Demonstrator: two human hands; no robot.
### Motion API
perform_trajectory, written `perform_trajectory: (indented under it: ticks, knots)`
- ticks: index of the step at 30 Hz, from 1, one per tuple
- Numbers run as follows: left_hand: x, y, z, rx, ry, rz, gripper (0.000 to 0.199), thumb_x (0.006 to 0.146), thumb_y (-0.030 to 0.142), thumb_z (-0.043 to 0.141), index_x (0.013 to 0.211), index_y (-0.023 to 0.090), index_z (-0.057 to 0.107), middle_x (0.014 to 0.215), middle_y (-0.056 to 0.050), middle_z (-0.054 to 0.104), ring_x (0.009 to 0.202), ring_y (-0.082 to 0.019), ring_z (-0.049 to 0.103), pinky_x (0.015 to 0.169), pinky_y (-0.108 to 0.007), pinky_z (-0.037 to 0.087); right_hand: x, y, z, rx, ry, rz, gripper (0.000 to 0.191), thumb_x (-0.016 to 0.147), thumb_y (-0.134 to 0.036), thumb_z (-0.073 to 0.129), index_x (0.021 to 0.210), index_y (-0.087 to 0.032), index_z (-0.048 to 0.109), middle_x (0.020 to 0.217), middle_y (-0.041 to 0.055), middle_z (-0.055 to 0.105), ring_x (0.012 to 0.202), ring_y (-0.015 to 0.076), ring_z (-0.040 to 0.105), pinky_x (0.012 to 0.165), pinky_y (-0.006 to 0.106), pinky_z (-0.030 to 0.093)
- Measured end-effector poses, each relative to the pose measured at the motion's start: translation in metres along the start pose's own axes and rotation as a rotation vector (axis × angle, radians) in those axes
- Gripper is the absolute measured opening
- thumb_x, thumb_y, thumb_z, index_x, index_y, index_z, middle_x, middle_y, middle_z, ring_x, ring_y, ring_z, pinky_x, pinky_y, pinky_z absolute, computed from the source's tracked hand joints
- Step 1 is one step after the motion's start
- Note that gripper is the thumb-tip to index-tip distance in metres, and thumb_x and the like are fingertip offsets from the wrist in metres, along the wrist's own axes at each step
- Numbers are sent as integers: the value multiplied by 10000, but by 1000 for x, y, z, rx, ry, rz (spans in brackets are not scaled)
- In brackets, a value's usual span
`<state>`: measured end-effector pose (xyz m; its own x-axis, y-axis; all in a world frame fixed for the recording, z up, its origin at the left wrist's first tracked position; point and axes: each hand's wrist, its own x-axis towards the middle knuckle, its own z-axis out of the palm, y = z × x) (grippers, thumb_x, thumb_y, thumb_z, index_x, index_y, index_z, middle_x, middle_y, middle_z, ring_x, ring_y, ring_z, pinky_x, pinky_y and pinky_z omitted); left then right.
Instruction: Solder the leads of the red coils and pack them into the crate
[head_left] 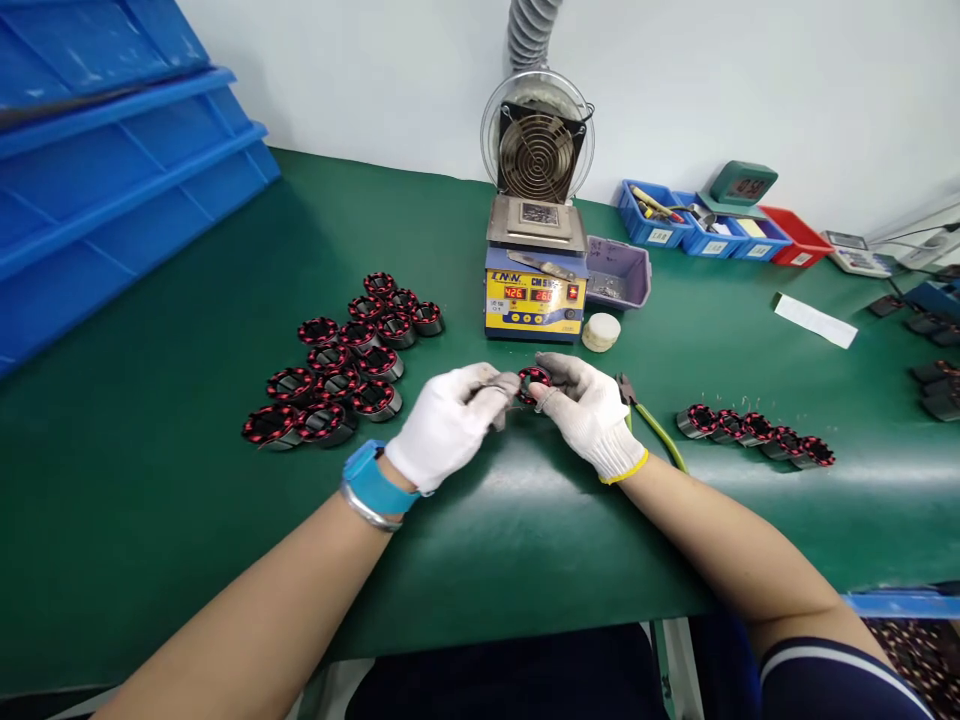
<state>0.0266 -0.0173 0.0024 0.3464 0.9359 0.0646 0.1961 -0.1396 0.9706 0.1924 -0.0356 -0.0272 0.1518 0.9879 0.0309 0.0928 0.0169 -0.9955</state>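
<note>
My right hand (589, 405), in a white glove with grey fingertips, is closed round a small black ring-shaped coil part (533, 384) with red windings. Close against the part's left side is my gloved left hand (457, 415), its thumb and fingers pinched together; what they hold, if anything, is too small to make out. Several similar coil parts (337, 383) stand in rows to the left, and a line of several more (755, 430) lies to the right. Green-handled cutters (658, 432) rest beside my right hand. A yellow and blue solder pot (535, 300) stands just beyond my hands.
Behind the pot is a fan (538, 155) with a hose. A purple bin (619, 272) and a round white pad (601, 332) sit beside it. Blue trays (112, 180) are stacked at the left. Small bins (652, 212), a clock (742, 184) and a paper strip (815, 320) are at the right.
</note>
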Motion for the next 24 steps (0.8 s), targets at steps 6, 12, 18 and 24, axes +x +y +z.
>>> perform_trajectory:
  ticks: [6,12,18,24]
  knots:
    - [0,3,-11,-211,245,38,249,793,363,567,651,169,504,525,28,494,429,-80,425,388,-198,302,3,-6,-1,24,64,32,493,654,-370,726,1086,-152,632,911,58,701,728,173,659,667,314,591]
    - [-4,3,4,-4,-113,-86,256,798,385,613,694,156,565,577,7,566,496,-92,468,462,-204,383,1,-6,-1,-15,42,-4,507,661,-401,720,1094,-154,628,939,68,702,789,192,667,715,335,590]
    - [-4,10,-11,-229,272,-44,110,814,285,539,782,181,522,579,27,552,465,-96,483,406,-189,349,6,-10,-7,-32,72,-32,493,673,-390,715,1111,-181,625,954,53,699,811,201,674,719,339,598]
    - [6,-24,17,126,-25,29,270,845,423,544,901,170,619,801,-40,686,706,-161,628,684,-269,501,75,-53,-35,-475,136,-296,476,753,-361,660,1186,-174,595,1053,57,673,963,216,642,880,381,546]
